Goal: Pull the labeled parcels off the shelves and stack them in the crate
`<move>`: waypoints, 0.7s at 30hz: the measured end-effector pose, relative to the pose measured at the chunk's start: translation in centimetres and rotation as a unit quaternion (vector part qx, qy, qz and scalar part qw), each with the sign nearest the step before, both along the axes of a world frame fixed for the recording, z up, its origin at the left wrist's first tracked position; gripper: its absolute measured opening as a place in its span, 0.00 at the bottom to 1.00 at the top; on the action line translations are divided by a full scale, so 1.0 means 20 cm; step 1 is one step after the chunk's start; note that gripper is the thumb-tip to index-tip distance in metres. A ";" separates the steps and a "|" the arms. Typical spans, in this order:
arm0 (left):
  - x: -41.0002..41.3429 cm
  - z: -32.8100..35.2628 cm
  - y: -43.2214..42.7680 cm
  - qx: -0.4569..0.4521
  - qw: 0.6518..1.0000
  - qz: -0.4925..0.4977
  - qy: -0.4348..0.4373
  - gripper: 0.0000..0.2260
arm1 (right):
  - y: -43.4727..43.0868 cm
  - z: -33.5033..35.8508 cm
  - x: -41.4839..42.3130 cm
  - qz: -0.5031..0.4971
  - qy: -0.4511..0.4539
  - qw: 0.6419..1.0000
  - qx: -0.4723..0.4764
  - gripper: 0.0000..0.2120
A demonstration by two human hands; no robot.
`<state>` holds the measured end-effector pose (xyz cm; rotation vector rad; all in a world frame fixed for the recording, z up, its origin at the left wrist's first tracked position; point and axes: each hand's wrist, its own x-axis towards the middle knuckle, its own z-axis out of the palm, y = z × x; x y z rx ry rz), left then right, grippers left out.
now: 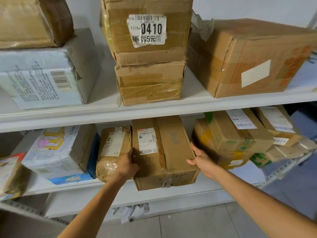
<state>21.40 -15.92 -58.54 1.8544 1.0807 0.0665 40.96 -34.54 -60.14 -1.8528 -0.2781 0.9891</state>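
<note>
Head view: lower shelf (pixel 214 183) holds a row of parcels, and the labeled box (pixel 164 152) sits mid-row, label up, front end overhanging the shelf edge. Left hand (pixel 127 163) clamps its left side, fingers wedged against a taped parcel (pixel 111 152); right hand (pixel 199 159) clamps its right side, thumb over the top edge, so the hands are apart with the box between them. Upper shelf (pixel 103 110) carries a two-box stack, top one marked 0410 (pixel 147 28), with a white wall (pixel 248 7) behind and a tiled floor (pixel 188 224) below; the taped parcel presses on the box's left, and green-printed boxes (pixel 236 136) lie near on its right, apart from it.
</note>
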 end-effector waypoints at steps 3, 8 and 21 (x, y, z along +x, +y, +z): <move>0.02 0.01 -0.03 0.057 0.998 -0.014 0.023 0.26 | 0.00 0.03 -0.03 0.047 -0.066 0.995 -0.056 0.37; 0.03 0.07 -0.09 0.115 0.992 -0.010 0.046 0.25 | -0.02 0.07 -0.06 0.082 -0.136 0.984 -0.086 0.36; 0.12 0.27 -0.49 0.331 0.921 -0.159 0.132 0.21 | -0.46 0.34 -0.06 0.244 -0.302 0.905 -0.174 0.38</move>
